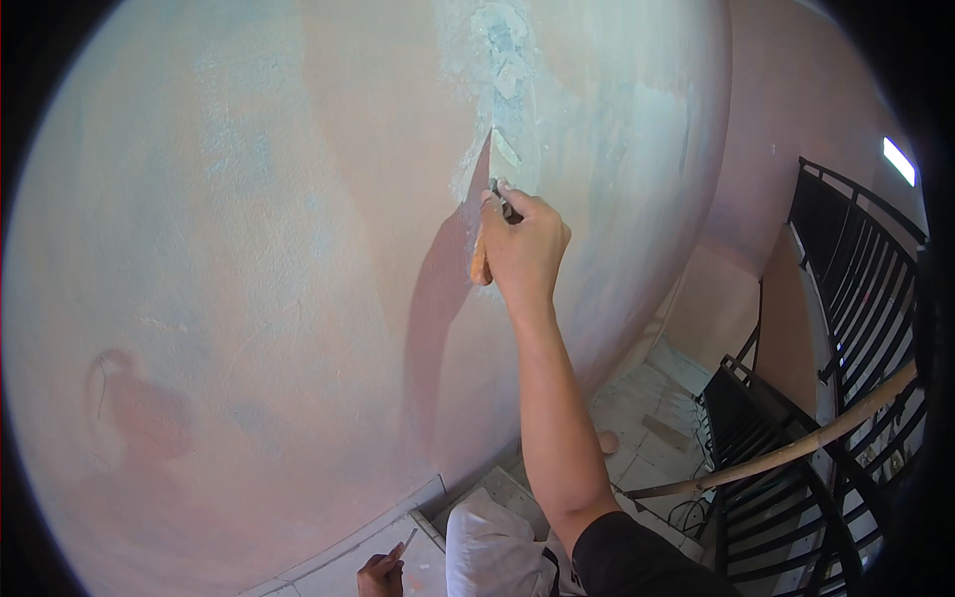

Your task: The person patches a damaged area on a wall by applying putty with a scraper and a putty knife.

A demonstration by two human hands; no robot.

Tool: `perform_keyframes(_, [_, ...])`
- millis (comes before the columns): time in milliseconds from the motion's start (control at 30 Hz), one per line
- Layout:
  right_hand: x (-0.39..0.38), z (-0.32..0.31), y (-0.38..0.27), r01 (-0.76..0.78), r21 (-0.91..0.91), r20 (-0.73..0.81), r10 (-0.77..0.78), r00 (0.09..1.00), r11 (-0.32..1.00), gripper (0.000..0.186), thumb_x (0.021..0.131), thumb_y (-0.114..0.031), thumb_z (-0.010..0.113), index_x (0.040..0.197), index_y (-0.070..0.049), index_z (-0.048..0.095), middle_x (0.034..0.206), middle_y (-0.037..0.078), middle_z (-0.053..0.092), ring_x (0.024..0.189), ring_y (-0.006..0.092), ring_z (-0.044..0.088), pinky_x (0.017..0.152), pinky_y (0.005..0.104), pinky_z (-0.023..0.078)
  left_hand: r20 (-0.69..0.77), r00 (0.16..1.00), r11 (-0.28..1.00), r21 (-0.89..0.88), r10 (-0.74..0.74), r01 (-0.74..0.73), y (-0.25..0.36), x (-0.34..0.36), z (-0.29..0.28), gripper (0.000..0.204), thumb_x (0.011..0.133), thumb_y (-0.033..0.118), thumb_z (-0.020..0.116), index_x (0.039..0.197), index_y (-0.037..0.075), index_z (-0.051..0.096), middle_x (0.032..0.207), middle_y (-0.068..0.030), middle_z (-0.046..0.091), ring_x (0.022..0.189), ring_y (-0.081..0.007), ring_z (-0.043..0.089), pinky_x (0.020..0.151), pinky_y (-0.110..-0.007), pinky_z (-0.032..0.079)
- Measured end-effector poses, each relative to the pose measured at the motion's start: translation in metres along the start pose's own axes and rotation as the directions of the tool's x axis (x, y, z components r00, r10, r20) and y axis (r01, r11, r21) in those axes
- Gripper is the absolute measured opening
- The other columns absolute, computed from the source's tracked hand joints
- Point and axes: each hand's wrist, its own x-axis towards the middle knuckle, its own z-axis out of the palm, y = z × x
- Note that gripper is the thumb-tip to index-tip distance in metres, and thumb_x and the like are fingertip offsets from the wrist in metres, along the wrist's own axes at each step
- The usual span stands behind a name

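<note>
Right hand [522, 249] fisted round wooden-handled putty knife [494, 189], blade pressed flat to spread filler [509, 90] on pink wall [249, 249]; left hand [381, 575] low, pinching small tool.

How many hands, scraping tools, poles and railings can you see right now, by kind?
Hands: 2, the right hand raised at the wall and the left hand low by the floor
Putty knife: 1, in the right hand
Small tool: 1, in the left hand
Wooden pole: 1
Black metal railing: 1
Total: 6
</note>
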Motion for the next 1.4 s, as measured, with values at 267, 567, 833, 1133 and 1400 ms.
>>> perform_keyframes(267, [-0.049,0.001,-0.021,-0.027,0.077,0.085,0.02,0.996,0.997,0.025,0.086,-0.006,0.072,0.107,0.008,0.072,0.073,0.013,0.063,0.061,0.0191,0.061,0.061,0.0327,0.049,0.015,1.0,0.999,0.038,0.004,-0.004,-0.002,0.001,-0.004,0.035,0.082,-0.002,0.066,0.116,0.003,0.073,0.075,-0.016,0.068,0.063,-0.0245,0.068,0.06,-0.034,0.052])
perform_keyframes(567, [-0.079,-0.009,-0.02,0.009,0.101,0.124,-0.021,0.992,0.995,0.021,0.087,-0.003,0.071,0.105,0.007,0.073,0.072,0.01,0.061,0.058,0.0136,0.059,0.052,0.0294,0.045,0.021,1.0,0.999,0.031,-0.011,0.011,0.004,0.0,-0.003,0.035,0.084,0.0,0.066,0.118,0.003,0.073,0.074,-0.015,0.067,0.064,-0.0241,0.067,0.06,-0.034,0.051])
perform_keyframes(833, [0.004,-0.017,0.018,-0.084,0.0,-0.046,0.084,0.995,0.997,0.024,0.086,-0.01,0.07,0.098,0.01,0.071,0.071,0.016,0.06,0.061,0.0252,0.063,0.062,0.038,0.048,0.014,1.0,1.0,0.021,0.003,-0.004,-0.003,0.0,-0.004,0.037,0.083,-0.002,0.065,0.118,0.003,0.072,0.075,-0.0158,0.068,0.064,-0.0243,0.067,0.061,-0.034,0.052])
perform_keyframes(1133, [-0.009,-0.005,0.019,-0.062,0.051,-0.011,0.063,0.998,0.997,0.026,0.084,-0.011,0.071,0.102,0.008,0.072,0.073,0.018,0.062,0.065,0.0288,0.063,0.064,0.0387,0.048,0.03,1.0,1.0,-0.017,-0.005,0.006,0.003,0.005,0.002,0.037,0.083,-0.002,0.065,0.118,0.005,0.073,0.075,-0.0153,0.067,0.064,-0.0241,0.067,0.062,-0.034,0.052])
perform_keyframes(1400, [-0.089,-0.001,0.012,0.018,0.063,0.081,-0.023,0.996,0.998,0.025,0.085,-0.004,0.071,0.107,0.006,0.072,0.073,0.015,0.06,0.062,0.0244,0.062,0.058,0.0359,0.049,0.051,0.999,1.0,0.009,0.002,-0.003,0.001,0.006,0.003,0.037,0.083,-0.002,0.065,0.119,0.005,0.073,0.076,-0.0155,0.068,0.064,-0.024,0.067,0.061,-0.034,0.052])
